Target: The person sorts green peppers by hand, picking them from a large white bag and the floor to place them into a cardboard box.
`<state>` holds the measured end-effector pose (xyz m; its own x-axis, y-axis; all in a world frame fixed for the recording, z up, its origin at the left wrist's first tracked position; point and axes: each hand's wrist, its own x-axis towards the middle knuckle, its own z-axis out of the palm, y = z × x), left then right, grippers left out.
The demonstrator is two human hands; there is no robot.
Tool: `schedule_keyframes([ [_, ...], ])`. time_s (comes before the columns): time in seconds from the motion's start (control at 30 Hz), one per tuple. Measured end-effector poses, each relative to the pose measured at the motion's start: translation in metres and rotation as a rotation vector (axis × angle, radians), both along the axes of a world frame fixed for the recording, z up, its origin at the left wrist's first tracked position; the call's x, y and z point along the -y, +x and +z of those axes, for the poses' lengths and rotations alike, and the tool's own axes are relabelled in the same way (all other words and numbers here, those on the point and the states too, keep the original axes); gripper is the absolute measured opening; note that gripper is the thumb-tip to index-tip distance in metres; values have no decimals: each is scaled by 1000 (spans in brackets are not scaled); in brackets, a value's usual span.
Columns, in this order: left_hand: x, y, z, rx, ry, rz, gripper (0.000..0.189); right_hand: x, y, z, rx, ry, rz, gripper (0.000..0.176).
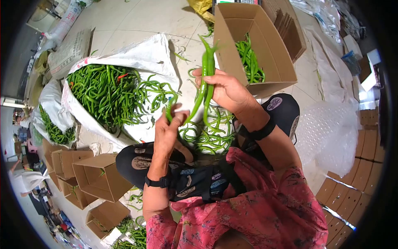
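Note:
Several long green peppers [204,85] stand upright in my right hand [226,89], whose fingers wrap round them above my lap. Lower and to the left, my left hand [168,124] is closed on a curved green pepper [171,107]. A large heap of green peppers [105,93], with a few red ones among it, spills from an open white sack [151,52] at the left. Between my knees lie more loose peppers [211,139]. Just beyond my right hand is an open cardboard box [269,47] with green peppers [250,62] inside.
Empty cardboard boxes [99,176] stand at the lower left, near another sack [56,101] of peppers. More peppers [134,234] lie at the bottom. Bubble wrap [327,133] and stacked brown cartons [352,178] are on the right.

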<state>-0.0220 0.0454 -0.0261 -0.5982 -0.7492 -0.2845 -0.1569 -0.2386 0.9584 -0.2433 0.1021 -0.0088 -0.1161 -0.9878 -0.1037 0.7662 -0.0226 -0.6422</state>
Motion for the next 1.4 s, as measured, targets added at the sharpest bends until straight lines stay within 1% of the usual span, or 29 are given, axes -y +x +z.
schedule_keyframes([
  [0.07, -3, 2, -13, 394, -243, -417, 42, -6, -9, 14, 77, 22, 18, 37],
  [0.1, -11, 0, -12, 495, -411, -575, 42, -8, -13, 18, 77, 24, 15, 37],
  [0.13, -15, 4, -30, 417, -644, -583, 44, -9, -18, 20, 78, -16, 11, 38],
  [0.2, -5, 9, -49, 306, -724, -370, 43, -12, -22, 23, 85, -56, 4, 39],
  [0.23, 2, 2, -28, 209, -398, -253, 42, -14, -23, 24, 57, -66, -46, 38],
  [0.27, 9, -3, -14, 124, -224, -152, 42, -15, -24, 24, 30, -76, -96, 38],
  [0.33, 3, -15, 12, -48, -73, -65, 46, -17, -22, 23, 6, -60, -101, 39],
  [0.43, -6, -26, 6, -55, -51, -278, 53, -17, -16, 25, 40, 14, -118, 39],
  [0.53, -17, -35, 9, -128, -151, -343, 53, -22, -18, 25, 58, 37, -148, 37],
  [0.57, -17, -37, 12, -126, -148, -349, 53, -25, -24, 29, -5, 5, -154, 36],
  [0.6, -15, -39, 18, -82, -182, -329, 50, -28, -31, 34, -68, -25, -159, 36],
  [0.63, -13, -39, 19, -35, -211, -309, 48, -30, -43, 48, -180, -75, -236, 37],
  [0.67, -10, -37, 16, 5, -217, -255, 43, -38, -60, 65, -386, -63, -295, 37],
  [0.7, -9, -34, 21, 14, -193, -207, 41, -41, -74, 80, -461, -105, -380, 37],
  [0.73, -7, -31, 31, 22, -171, -159, 39, -44, -92, 90, -542, -28, -454, 33],
  [0.8, -2, -22, 51, -13, -113, -132, 36, -42, -122, 106, -436, 106, -503, 24],
  [0.83, 1, -19, 65, 1, -133, -117, 37, -42, -140, 99, -445, 110, -510, 24],
  [0.9, 11, -8, 83, 8, -213, -89, 39, -42, -172, 74, -743, 283, -450, 28],
  [0.93, 18, 1, 87, 13, -261, -73, 41, -40, -178, 67, -751, 286, -453, 28],
  [1.0, 36, 22, 93, -9, -302, -48, 42, -35, -187, 50, -697, 484, -393, 20],
  [1.07, 57, 43, 93, -16, -316, -36, 39, -30, -207, 15, -707, 521, -230, 20],
  [1.1, 68, 56, 88, 34, -289, -2, 39, -30, -209, -2, -668, 593, -146, 22],
  [1.13, 80, 71, 79, 84, -259, 34, 40, -31, -216, -25, -813, 621, 41, 28],
  [1.2, 97, 111, 29, 77, -132, 201, 42, -38, -203, -51, -1192, 877, -2, 35],
  [1.27, 105, 176, -51, 213, -82, 274, 41, -50, -198, -21, -783, 794, 160, 44],
  [1.3, 91, 196, -78, 247, -2, 313, 38, -57, -205, -15, -892, 762, 271, 45],
  [1.33, 77, 220, -116, 317, 149, 390, 31, -59, -210, -13, -994, 707, 400, 46],
  [1.37, 57, 245, -155, 343, 166, 428, 24, -59, -197, 10, -1540, 580, 387, 43],
  [1.4, 36, 270, -188, 308, 231, 420, 21, -51, -166, 46, -1392, 688, 396, 41],
])
